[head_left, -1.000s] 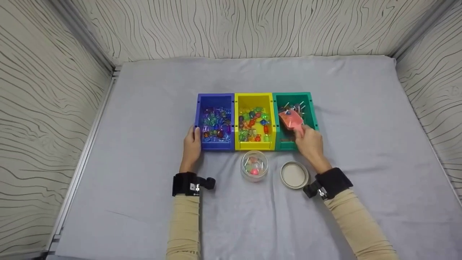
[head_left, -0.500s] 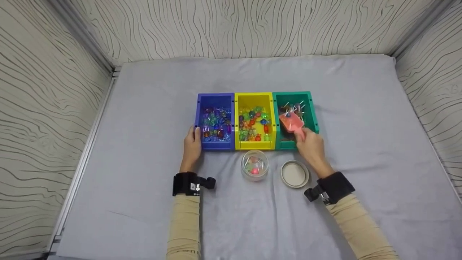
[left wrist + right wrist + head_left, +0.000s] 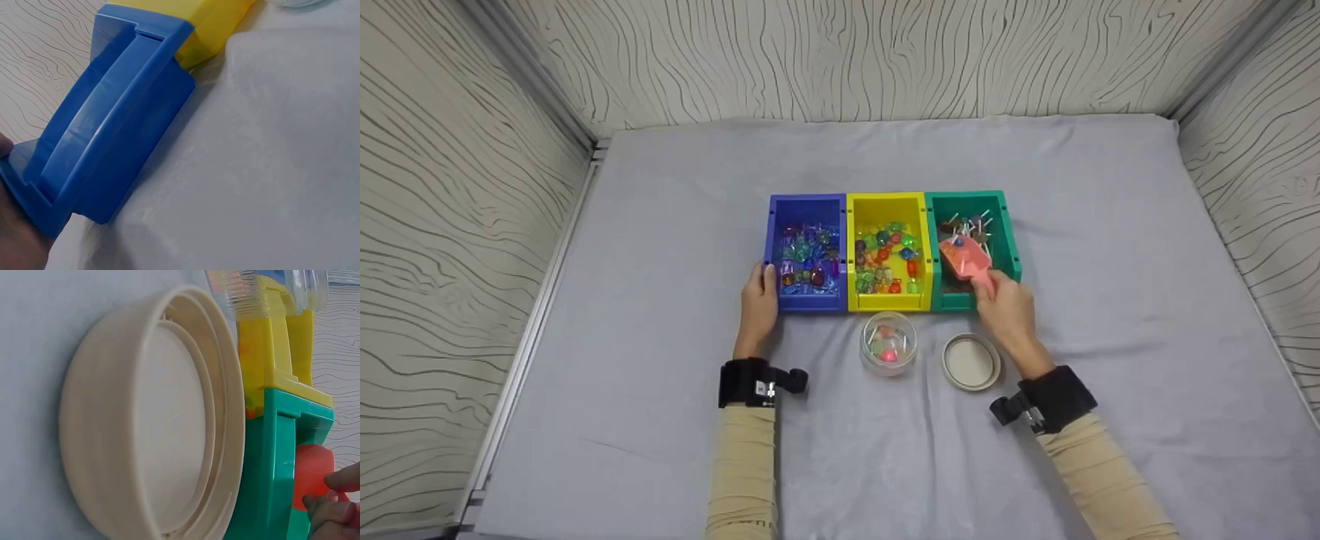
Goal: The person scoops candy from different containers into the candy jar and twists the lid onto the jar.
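Note:
A scoop, coral pink, is inside the green bin over a pile of lollipops. My right hand grips its handle at the bin's near edge. A dark blue lollipop head shows at the scoop's front lip. In the right wrist view, thumb and curled fingers close on the scoop. My left hand holds the left side of the blue bin, its thumb at the rim; the rest of its fingers are hidden outside the wall.
Wrapped candies fill the blue bin and the yellow bin joined beside it. In front stands an uncapped clear jar with a few candies inside. A cream lid lies upturned right of it, on a grey cloth.
My right hand and the scoop have drawn back slightly toward me, uncovering more lollipops behind the scoop. The left hand, jar and lid stay where they were.

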